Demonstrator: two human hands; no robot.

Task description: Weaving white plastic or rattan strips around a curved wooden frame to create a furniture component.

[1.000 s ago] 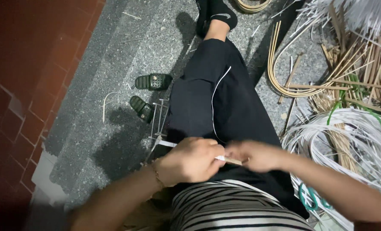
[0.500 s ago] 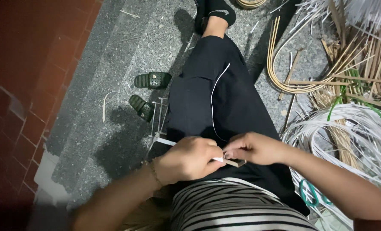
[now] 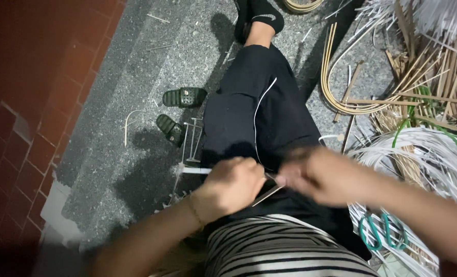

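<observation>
From the head camera we see our left hand [image 3: 233, 185] closed in a firm grip on a thin pale strip [image 3: 265, 194] over our lap. Our right hand [image 3: 318, 175] is blurred, its grip pinched at the strip's end. Green scissors [image 3: 381, 232] lie on the white strands [image 3: 423, 154] nearby.

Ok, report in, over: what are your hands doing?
Left hand closed on thin pale strip. Right hand blurred at its other end, grip unclear. Thin white strand trails over black trousers.
</observation>
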